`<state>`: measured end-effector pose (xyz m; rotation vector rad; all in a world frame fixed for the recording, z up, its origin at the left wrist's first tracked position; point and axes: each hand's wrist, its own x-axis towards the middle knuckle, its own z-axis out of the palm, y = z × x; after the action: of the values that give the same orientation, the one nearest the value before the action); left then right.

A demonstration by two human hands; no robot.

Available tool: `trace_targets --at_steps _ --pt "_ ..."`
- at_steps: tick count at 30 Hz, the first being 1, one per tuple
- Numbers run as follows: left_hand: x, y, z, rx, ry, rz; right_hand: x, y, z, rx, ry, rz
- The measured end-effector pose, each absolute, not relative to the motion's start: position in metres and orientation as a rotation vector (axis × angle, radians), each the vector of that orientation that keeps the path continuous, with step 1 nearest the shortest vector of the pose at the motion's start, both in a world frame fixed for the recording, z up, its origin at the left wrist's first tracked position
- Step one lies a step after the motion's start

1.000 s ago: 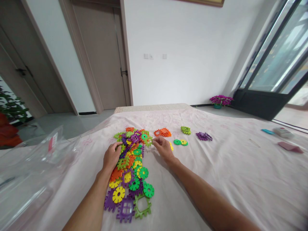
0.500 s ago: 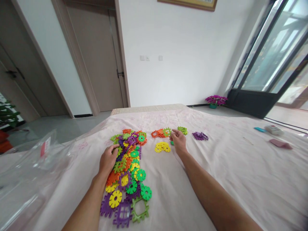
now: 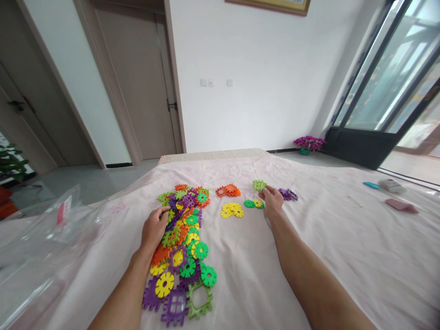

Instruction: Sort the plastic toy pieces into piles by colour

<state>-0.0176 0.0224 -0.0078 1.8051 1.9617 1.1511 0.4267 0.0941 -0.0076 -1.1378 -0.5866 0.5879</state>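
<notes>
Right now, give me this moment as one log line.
left hand: at mixed pile | right hand: touching lime piece | nearby: orange pieces, yellow discs, purple pieces

The left forearm [image 3: 125, 277] entered at 7 o'clock and extended toward 1 o'clock. The left wrist [image 3: 146, 243] was nearly in line with it. The left fingers [image 3: 164, 209] were loosely curved, tips directed toward 2 o'clock, with the thumb apart. The right forearm [image 3: 304, 266] entered between 4 and 5 o'clock and extended toward 11 o'clock. The right fingers [image 3: 271, 192] were flexed in a thumb-to-index pinch, tips directed toward 10 o'clock. Both forearms were bare.
</notes>
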Motion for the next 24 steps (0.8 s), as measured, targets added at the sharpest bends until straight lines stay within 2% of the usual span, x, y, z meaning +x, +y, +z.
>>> trace_targets --at_steps 6,13,20,24 --pt "-0.019 0.023 -0.01 1.815 1.952 1.146 0.427 0.101 -0.013 -1.074 -0.551 0.579" --pt "-0.019 0.024 -0.011 1.813 1.943 1.154 0.414 0.094 -0.02 -1.324 -0.759 0.506" --pt "-0.019 0.022 -0.009 1.807 1.952 1.155 0.404 0.083 -0.009 -1.405 -0.99 0.217" --pt "-0.018 0.022 -0.008 1.811 1.947 1.156 0.388 0.076 -0.003 -1.391 -1.13 0.178"
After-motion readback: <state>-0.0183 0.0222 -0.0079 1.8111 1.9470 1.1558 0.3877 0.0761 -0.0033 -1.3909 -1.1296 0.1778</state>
